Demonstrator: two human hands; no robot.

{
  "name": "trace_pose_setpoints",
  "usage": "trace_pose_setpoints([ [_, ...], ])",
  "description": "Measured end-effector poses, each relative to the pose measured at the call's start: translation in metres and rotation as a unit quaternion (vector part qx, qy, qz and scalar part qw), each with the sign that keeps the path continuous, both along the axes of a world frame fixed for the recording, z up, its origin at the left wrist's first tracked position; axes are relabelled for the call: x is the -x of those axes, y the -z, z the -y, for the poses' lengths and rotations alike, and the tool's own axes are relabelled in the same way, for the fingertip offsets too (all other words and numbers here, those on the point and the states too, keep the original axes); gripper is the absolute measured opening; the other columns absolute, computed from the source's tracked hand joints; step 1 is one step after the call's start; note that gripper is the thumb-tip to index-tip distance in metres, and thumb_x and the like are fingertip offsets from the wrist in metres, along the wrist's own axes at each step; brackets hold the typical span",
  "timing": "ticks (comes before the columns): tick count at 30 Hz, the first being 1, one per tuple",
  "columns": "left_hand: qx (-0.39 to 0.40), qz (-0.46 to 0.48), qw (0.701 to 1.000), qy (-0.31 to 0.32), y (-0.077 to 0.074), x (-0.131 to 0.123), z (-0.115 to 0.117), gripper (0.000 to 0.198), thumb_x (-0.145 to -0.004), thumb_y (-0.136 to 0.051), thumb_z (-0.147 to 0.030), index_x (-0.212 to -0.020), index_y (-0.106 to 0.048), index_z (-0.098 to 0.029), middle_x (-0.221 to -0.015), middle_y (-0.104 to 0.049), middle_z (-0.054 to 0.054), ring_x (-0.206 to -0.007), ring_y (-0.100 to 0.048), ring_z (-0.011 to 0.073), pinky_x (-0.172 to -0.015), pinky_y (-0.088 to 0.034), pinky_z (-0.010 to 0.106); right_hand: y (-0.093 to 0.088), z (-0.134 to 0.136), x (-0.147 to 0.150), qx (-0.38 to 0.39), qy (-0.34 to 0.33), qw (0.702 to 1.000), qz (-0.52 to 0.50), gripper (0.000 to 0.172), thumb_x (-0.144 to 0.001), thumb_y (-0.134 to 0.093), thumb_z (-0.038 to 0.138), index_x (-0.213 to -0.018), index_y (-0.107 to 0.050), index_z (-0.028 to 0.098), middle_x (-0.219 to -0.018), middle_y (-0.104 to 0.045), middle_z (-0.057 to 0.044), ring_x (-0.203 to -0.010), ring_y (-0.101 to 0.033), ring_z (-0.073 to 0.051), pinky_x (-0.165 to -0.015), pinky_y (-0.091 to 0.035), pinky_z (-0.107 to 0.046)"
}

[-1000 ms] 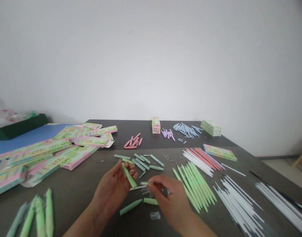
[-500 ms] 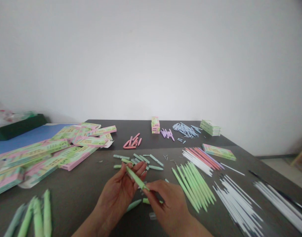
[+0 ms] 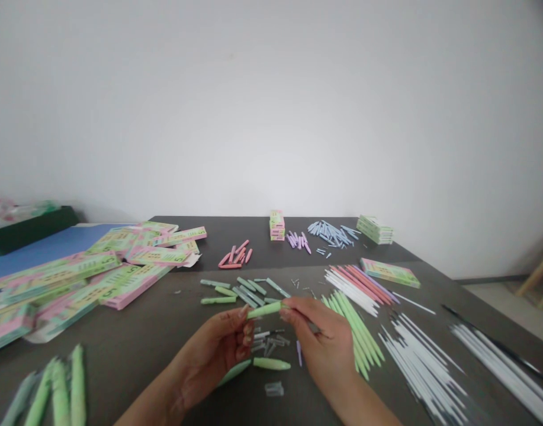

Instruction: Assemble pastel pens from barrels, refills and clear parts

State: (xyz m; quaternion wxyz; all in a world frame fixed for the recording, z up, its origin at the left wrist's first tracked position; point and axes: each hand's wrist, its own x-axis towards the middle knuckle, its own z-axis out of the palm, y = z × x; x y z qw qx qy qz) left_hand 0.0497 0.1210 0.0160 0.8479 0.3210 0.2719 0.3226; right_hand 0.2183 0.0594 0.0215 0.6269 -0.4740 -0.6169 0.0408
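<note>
A light-green pen barrel [image 3: 263, 310] lies nearly level between my hands, above the table. The thumb and fingers of my left hand [image 3: 215, 349] pinch its left end. My right hand [image 3: 322, 334] grips the other end, where the fingertips hide the tip. Beneath my hands lie another green pen barrel [image 3: 272, 364], small clear plastic pieces [image 3: 275, 389] and a scatter of clear and dark small parts [image 3: 271, 342]. Just beyond are several grey-green barrels [image 3: 248, 296]. Right of my right hand, light-green sticks [image 3: 357, 331] lie in a row.
Pink-and-green boxes [image 3: 138, 284] are heaped on the left, near several green pens [image 3: 60, 384]. White refills [image 3: 422, 367] spread on the right. Farther back are coral barrels [image 3: 238, 255], purple pieces [image 3: 299, 241], blue pieces [image 3: 331, 232] and stacked boxes [image 3: 277, 226].
My hands have lifted and turned the green barrel from a slant to nearly level. My left hand has gone from an open palm to a pinch. My right hand has moved up and right.
</note>
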Motion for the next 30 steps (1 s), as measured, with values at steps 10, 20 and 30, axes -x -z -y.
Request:
trace_pose_setpoints([
  [10,-0.002,-0.050,0.998,0.030,0.005,-0.001,0.000,0.012,-0.076,-0.066,-0.022,-0.072,-0.061,-0.012,-0.059,-0.060,0.001,-0.047,-0.055,0.0071,-0.042,-0.045,0.015,0.002,-0.003,0.001,0.073,-0.078,0.988,-0.110,0.023,-0.083,-0.054,0.019,-0.100,-0.069,0.023,-0.081,-0.067,-0.004,-0.068,-0.062,-0.014,-0.060,-0.051,-0.024],
  [20,-0.059,-0.046,0.993,0.093,0.008,-0.003,0.008,0.015,-0.080,-0.060,-0.025,-0.076,-0.064,-0.011,-0.061,-0.057,0.003,-0.048,-0.054,0.0085,-0.041,-0.043,0.016,0.007,0.000,0.008,0.101,-0.134,0.986,0.005,0.046,-0.086,-0.046,0.016,-0.130,-0.044,0.029,-0.102,-0.059,-0.005,-0.091,-0.057,-0.015,-0.075,-0.050,-0.026],
  [30,-0.217,-0.159,0.959,0.086,-0.004,-0.006,0.007,0.031,-0.072,-0.066,-0.040,-0.065,-0.070,-0.011,-0.063,-0.057,0.005,-0.058,-0.049,0.0124,-0.047,-0.041,0.019,0.011,0.001,0.018,0.136,-0.214,0.946,-0.204,0.033,-0.080,-0.057,0.019,-0.112,-0.057,0.026,-0.080,-0.066,0.000,-0.063,-0.064,-0.013,-0.058,-0.054,-0.024],
])
